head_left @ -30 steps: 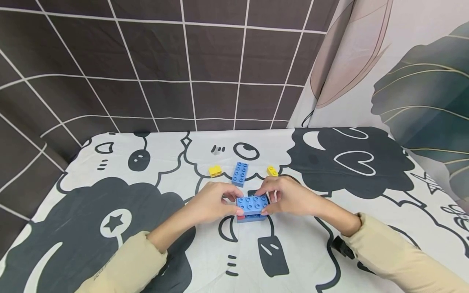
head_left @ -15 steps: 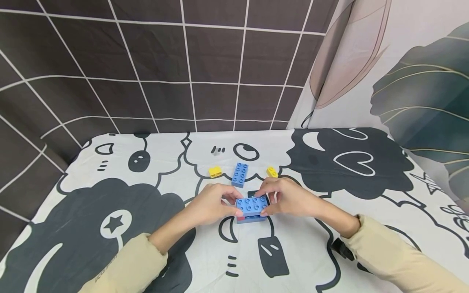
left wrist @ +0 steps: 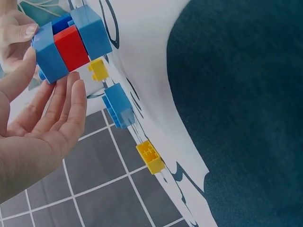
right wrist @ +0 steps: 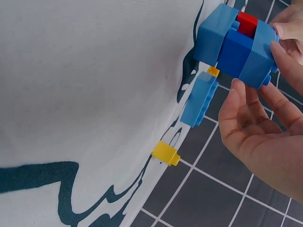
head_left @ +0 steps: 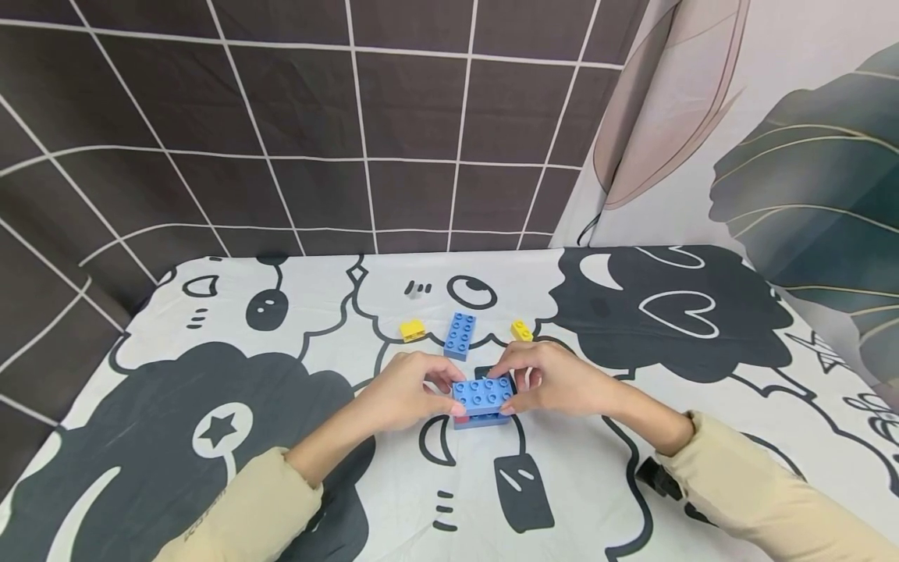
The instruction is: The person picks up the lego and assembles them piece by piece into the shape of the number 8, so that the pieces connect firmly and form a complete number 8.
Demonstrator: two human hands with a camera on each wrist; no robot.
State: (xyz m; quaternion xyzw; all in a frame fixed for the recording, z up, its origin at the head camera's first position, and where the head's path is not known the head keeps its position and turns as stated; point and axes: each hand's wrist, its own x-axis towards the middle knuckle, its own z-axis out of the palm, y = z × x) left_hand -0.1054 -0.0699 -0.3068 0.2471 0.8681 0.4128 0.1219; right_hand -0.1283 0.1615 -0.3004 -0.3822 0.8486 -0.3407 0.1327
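Both hands hold the top light-blue building brick [head_left: 482, 395] of a small stack. My left hand [head_left: 407, 394] pinches its left end between thumb and fingers. At the right end, my right hand [head_left: 555, 380] pinches the same brick. Beneath it sit a red brick [left wrist: 71, 46] on the left and a darker blue brick [right wrist: 234, 53] on the right. A light-blue bottom brick [head_left: 481, 421] rests on the cloth under them. Several studs show on the top brick. In the head view the middle layer is mostly hidden by the top brick.
Beyond the stack, a loose light-blue brick [head_left: 460, 336] lies on the patterned cloth [head_left: 302, 484]. A small yellow brick [head_left: 412, 329] is to its left, another yellow brick [head_left: 521, 330] to its right, close to the right hand. A dark gridded curtain [head_left: 295, 117] hangs behind.
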